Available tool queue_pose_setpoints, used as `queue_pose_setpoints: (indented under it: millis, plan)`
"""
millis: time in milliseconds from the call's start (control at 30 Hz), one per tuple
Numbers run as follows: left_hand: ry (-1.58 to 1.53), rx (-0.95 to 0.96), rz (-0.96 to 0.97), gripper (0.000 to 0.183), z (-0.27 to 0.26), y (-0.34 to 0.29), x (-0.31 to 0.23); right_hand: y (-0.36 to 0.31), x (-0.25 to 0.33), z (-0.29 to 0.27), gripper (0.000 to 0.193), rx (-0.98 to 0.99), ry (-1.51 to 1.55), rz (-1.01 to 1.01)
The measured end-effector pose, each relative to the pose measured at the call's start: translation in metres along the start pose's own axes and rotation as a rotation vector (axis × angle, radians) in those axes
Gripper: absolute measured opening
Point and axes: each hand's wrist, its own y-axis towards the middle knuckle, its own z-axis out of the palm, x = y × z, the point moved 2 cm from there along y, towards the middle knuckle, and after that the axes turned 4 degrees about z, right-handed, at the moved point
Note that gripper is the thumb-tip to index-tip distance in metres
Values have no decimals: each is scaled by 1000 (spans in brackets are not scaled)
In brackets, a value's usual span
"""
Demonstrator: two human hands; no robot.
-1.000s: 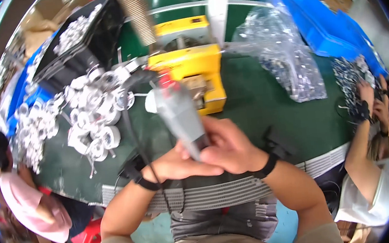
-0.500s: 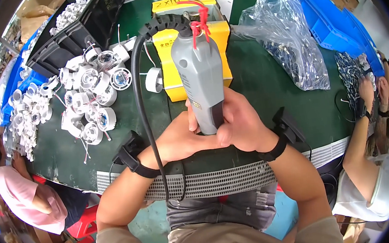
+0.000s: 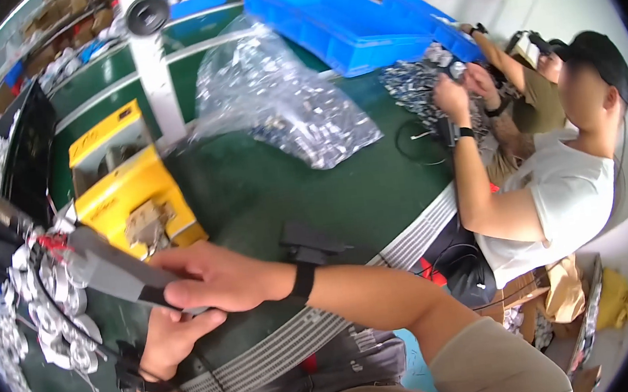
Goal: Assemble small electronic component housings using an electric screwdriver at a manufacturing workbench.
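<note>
Green table [image 3: 275,192] fills most of the view and serves as my landmark. At its far edge sit blue bins [image 3: 345,17]; nearer its middle lies a clear bag of small metal parts [image 3: 282,107]. On its left portion stands a yellow fixture [image 3: 126,193], and beyond that, at the left edge, a spread of white round parts [image 3: 49,300]. At the table's right edge a seated co-worker's hands [image 3: 463,85] handle small dark parts.

At the near edge of the table I see the grey power tool [image 3: 107,267], its long axis running from lower right, at the grip, up-left toward the white parts. My right hand [image 3: 219,278] closes over the grip from above, fingers clamped around it. My left hand [image 3: 172,341] comes up from below, fingers curled against the underside of the same grip. Both hands touch the tool; the right covers more of it. A black cable [image 3: 75,328] trails from the tool toward the near left edge.
</note>
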Motion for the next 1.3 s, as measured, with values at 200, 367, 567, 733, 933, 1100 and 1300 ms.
queue_pose_setpoints:
  millis: [200,367,567,733,933,1100,1300]
  plan:
    - [13,134,24,53,3,5,1,-8,1,-1,81,74,102,-5]
    - [107,347,116,63,-12,-7,17,-13,14,20,73,170,-25,-3]
    - [310,338,188,58,-1,-2,-2,-13,8,10,32,100,3,73]
    - [284,325,186,41,7,8,-14,-8,23,14,29,-116,-71,35]
    - [146,306,145,26,10,9,-5,-5,15,13,38,-129,2,73]
    - [131,301,94,25,12,6,-10,-7,9,13,39,-152,-2,103]
    - [241,324,92,27,10,8,-5,-6,10,12,39,-124,30,104]
